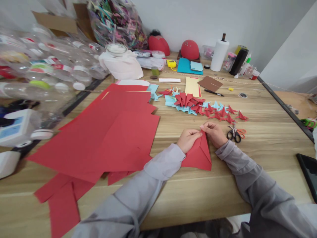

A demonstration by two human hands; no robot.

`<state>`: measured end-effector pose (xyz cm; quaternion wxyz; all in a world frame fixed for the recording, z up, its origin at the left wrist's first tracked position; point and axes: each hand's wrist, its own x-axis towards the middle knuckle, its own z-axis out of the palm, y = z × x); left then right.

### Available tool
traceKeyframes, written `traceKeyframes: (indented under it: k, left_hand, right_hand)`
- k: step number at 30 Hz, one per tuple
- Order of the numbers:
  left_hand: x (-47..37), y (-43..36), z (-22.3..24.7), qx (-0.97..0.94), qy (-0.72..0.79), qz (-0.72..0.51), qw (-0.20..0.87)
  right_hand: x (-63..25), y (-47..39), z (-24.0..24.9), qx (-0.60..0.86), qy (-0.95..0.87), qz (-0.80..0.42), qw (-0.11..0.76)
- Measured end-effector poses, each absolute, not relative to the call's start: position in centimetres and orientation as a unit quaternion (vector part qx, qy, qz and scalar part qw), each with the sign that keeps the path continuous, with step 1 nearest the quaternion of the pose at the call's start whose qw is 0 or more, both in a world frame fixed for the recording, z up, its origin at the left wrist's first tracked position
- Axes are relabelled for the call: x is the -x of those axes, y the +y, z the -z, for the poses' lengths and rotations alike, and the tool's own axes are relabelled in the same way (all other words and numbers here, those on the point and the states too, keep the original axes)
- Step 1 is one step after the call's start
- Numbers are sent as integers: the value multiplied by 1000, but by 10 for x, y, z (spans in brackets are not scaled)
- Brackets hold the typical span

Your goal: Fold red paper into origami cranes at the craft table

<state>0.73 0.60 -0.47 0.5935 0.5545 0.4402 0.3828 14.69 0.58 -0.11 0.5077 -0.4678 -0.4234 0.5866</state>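
A folded red paper point(199, 157) with creases running toward its top corner lies on the wooden table. My left hand point(189, 140) presses on its upper left side, with thumb and fingers pinched on the paper. At the top corner, my right hand point(214, 134) pinches the paper's tip between thumb and fingers. Just beyond the hands is a cluster of folded red paper pieces point(184, 99) and light blue ones. Scissors with black handles point(233, 134) lie right of my right hand, over an orange-handled pair point(242, 133).
Large red sheets point(106, 132) cover the table's left half. Plastic bottles point(59, 71) crowd the far left. Behind the folded pieces are a black pen point(214, 93), brown paper point(210, 83) and a yellow tape measure point(171, 63). A dark phone point(308, 173) lies at the right edge.
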Motion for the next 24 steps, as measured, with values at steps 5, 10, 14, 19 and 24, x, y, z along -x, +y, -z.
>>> traceKeyframes:
  k: [5,10,14,19,24]
  left_hand:
    - [-6,7,6,-553,429,-386,600]
    - [-4,7,3,-546,415,-367,628]
    - [-3,4,-2,-525,407,-356,658]
    - [-2,2,-2,-498,393,-391,667]
    - [-1,6,4,-409,357,-464,700]
  right_hand:
    - [-148,7,0,455,-390,-595,535]
    - [-154,12,-2,448,-298,-629,561]
    - [-162,16,-2,440,-265,-663,544]
    - [-171,21,2,418,-283,-690,518]
    - [-175,24,3,411,-266,-679,547]
